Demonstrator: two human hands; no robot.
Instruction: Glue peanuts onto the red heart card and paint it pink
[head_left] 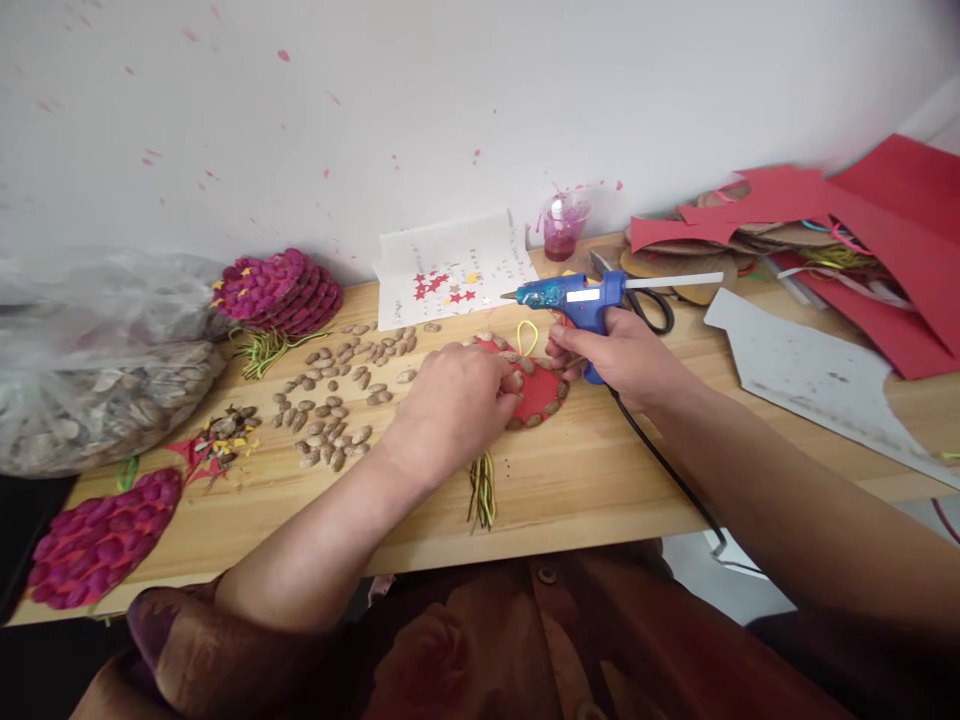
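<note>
In my right hand [626, 355] is a blue hot glue gun [574, 292], its nozzle pointing left and a white glue stick out of its back. My left hand [469, 395] is closed in a pinch over a round red card [534, 385]; what its fingertips hold, if anything, is hidden. Mottled brown nut-like shells line the card's rim. A yellow loop stands at its top, and a green and brown yarn tassel [482, 490] hangs below. Several loose shells [330, 400] are spread left of my left hand.
Stacked magenta discs [281, 290] and a clear bag of shells [105, 400] are at left, with another magenta disc [109, 540] in front. A paper with small stars [457, 265], a stained cup [564, 225], scissors [651, 308] and red card scraps [892, 250] lie behind and right.
</note>
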